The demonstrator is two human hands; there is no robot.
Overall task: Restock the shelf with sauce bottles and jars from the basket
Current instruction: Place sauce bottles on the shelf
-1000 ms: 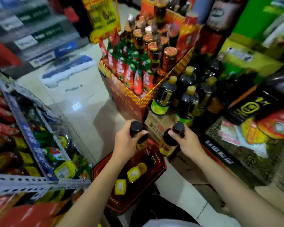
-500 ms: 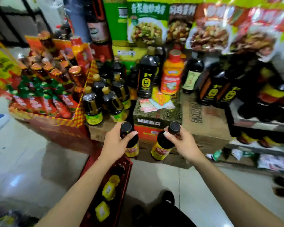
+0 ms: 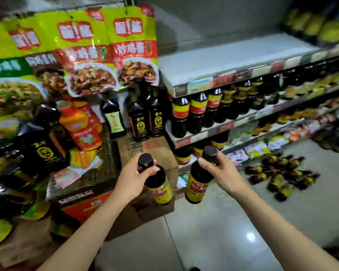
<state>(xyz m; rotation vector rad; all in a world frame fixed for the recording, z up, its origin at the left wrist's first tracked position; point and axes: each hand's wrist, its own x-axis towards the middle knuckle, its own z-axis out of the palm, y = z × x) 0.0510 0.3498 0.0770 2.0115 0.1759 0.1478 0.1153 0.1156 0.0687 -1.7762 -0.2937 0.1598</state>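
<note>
My left hand (image 3: 132,179) grips the neck of a dark sauce bottle (image 3: 159,184) with a black cap and a yellow-and-red label. My right hand (image 3: 221,171) holds a second matching sauce bottle (image 3: 197,185) by its neck. Both bottles hang in the air in front of me, a little apart. The shelf (image 3: 231,61) runs off to the right; its top board is bare and white, and a row of dark bottles with red-and-yellow labels (image 3: 199,112) stands on the board below. The basket is out of view.
Cardboard boxes (image 3: 145,151) stacked at the left carry large dark bottles and an orange bottle (image 3: 80,126). Green food packets (image 3: 110,49) hang above them. Several dark bottles (image 3: 282,177) lie on the grey tiled floor at the right, below the shelf.
My view has swung right from the floor display and red basket to the shelf. Both hands keep their bottles and have risen slightly; the basket has left the view.
</note>
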